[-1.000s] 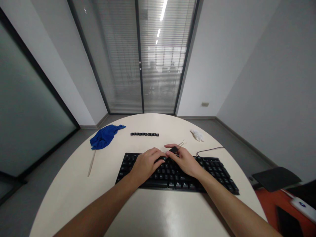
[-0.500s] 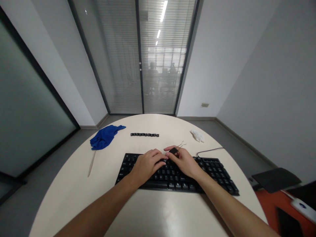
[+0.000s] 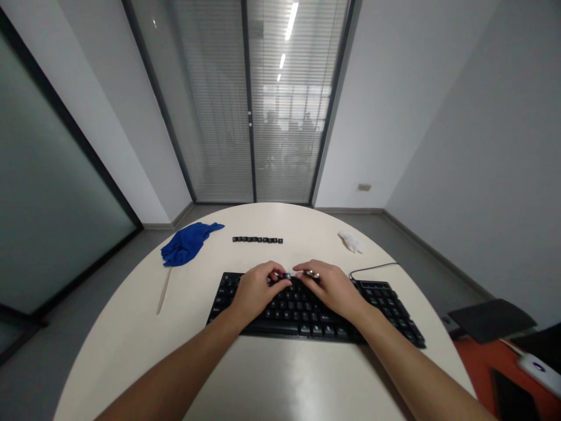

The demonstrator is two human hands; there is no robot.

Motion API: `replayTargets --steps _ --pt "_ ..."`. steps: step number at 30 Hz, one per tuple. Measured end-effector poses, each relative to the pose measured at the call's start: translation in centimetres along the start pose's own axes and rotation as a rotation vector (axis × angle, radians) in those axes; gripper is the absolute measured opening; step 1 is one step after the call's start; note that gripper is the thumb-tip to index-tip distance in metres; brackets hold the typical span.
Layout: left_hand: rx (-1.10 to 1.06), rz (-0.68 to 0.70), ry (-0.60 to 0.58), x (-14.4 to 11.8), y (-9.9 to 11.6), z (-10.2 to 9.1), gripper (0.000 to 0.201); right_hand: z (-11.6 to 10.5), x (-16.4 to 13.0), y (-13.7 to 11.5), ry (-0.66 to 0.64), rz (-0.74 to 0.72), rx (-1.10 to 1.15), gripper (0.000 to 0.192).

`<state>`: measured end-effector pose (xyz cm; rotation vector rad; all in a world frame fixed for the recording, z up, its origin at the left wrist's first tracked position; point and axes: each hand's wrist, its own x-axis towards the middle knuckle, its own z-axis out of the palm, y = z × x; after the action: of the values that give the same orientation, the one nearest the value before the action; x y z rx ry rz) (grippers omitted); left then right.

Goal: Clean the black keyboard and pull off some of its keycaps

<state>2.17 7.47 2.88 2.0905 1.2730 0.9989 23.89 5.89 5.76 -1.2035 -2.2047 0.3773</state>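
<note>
A black keyboard [image 3: 289, 316] lies across the table under both hands. Between the thumb and fingers of my left hand [image 3: 258, 290], above the keyboard's upper rows, is a small dark keycap [image 3: 287, 275]. My right hand [image 3: 331, 288] is closed around a keycap puller [image 3: 311, 273], of which only a small shiny part shows; the fingers cover the rest. The two hands' fingertips are close together but apart. Beyond the keyboard, a row of loose black keycaps [image 3: 258, 240] is lined up on the table.
To the left lie a blue cloth [image 3: 186, 244] and a thin pale stick [image 3: 163, 292]. A crumpled white tissue [image 3: 349, 241] sits at the far right of the round table [image 3: 127, 327]. The keyboard's cable [image 3: 372, 268] runs off the right edge. A red chair [image 3: 486, 374] stands at the right.
My left fingers have drawn back slightly to the left, with a keycap now showing between them. The puller has turned in my right hand; its black handle and wire ends no longer show.
</note>
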Motion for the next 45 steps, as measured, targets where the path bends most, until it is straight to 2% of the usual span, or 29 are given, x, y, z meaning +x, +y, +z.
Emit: replayTargets --steps 7,13,22,27,32,38,45 --pt "-0.027 0.027 -0.009 -0.1 0.2 -0.1 0.018 -0.5 -0.1 -0.1 -0.102 -0.066 -0.011 0.028" --pt "-0.019 0.062 -0.02 -0.2 0.5 -0.2 0.018 -0.9 -0.1 -0.1 -0.11 -0.092 -0.065 0.03" --pt "0.02 0.071 -0.033 -0.2 0.4 -0.2 0.021 -0.6 -0.1 -0.3 -0.17 -0.11 0.005 0.03" --pt "0.097 0.064 -0.046 -0.2 0.1 0.0 0.023 -0.8 0.1 0.3 -0.042 -0.019 -0.004 0.028" --pt "0.224 0.16 -0.095 -0.4 0.5 -0.1 0.013 -1.3 0.6 2.2 0.069 0.114 -0.137 0.029" --pt "0.255 0.233 -0.126 -0.4 0.7 -0.2 0.011 -1.2 2.0 4.3 0.011 0.265 -0.353 0.029" --pt "0.257 0.257 -0.128 -0.5 0.6 -0.2 0.011 -0.2 5.0 3.0 -0.088 0.375 -0.474 0.025"
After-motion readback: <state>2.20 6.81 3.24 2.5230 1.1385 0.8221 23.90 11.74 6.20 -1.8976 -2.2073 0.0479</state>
